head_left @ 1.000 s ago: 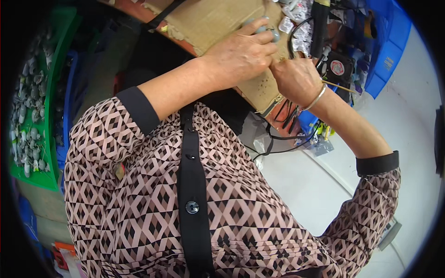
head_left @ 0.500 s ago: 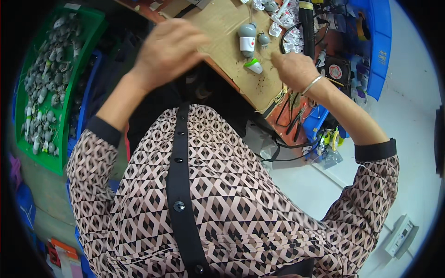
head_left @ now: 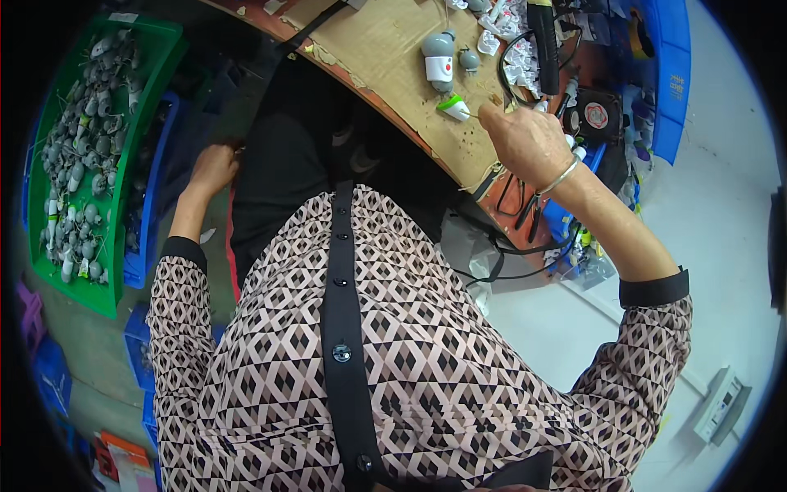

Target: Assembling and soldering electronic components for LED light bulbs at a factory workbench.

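On the cardboard-covered bench, my right hand (head_left: pixel 531 146), with a bracelet at its wrist, pinches a thin wire-like piece. That piece reaches to a small white part with a green rim (head_left: pixel 453 107), lying tilted on the cardboard. Just beyond it stands a grey-and-white device with a red dot (head_left: pixel 438 61), and beside that lies a small round grey part (head_left: pixel 469 58). My left hand (head_left: pixel 216 168) is low at my left, beside my dark-trousered leg, away from the bench. Its fingers are curled together; what they hold, if anything, is hidden.
A green tray (head_left: pixel 168 49) full of grey parts stands at the far left, next to a blue crate (head_left: pixel 156 197). Crumpled white wrappers (head_left: pixel 520 66), a black cylinder with a cable (head_left: pixel 544 49), a blue bin (head_left: pixel 668 82) and pliers (head_left: pixel 533 220) crowd the bench's right side.
My left hand has swung from above the bench edge down and left to beside my leg. The right hand has shifted slightly nearer me, and the green-rimmed part has turned.
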`<state>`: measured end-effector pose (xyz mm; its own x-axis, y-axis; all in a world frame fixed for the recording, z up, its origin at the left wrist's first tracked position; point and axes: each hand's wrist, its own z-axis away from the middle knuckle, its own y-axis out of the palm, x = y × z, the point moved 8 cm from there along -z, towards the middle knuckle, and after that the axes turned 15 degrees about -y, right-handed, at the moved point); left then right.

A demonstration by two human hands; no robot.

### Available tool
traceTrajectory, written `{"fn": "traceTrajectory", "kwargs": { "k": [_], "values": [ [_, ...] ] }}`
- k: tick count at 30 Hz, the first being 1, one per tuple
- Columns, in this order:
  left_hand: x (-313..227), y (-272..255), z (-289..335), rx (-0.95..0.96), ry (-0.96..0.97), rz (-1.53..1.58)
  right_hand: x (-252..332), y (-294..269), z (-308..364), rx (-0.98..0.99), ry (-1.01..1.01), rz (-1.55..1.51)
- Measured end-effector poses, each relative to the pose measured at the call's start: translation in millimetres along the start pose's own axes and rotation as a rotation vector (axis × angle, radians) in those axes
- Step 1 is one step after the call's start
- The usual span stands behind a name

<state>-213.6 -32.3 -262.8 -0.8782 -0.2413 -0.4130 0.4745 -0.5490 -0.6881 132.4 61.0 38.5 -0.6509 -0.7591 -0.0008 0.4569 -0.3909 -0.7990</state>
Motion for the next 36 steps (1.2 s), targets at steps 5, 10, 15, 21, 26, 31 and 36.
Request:
{"fn": "traceTrajectory", "kwargs": {
  "k": [5,10,15,21,26,31,36],
  "values": [
    [-3,-2,2,-0.089,0.038,0.098,-7,14,3,0.054,0.005,0.029],
    [7,5,9,-0.110,0.013,0.140,-8,14,2,0.044,-0.004,0.050],
    [20,19,18,-0.182,-0.002,0.148,-8,10,-3,0.010,-0.041,0.061],
    [40,30,21,-0.229,0.030,0.268,12,0,-21,0.047,-0.155,0.263],
    [40,26,29,-0.238,-0.005,0.339,27,10,-22,0.144,-0.131,0.377],
    [48,28,26,-0.255,0.035,0.294,36,21,-32,0.122,-0.246,0.365],
    [52,33,27,-0.262,-0.091,0.361,31,14,-25,0.105,-0.198,0.251]
  ]
}}
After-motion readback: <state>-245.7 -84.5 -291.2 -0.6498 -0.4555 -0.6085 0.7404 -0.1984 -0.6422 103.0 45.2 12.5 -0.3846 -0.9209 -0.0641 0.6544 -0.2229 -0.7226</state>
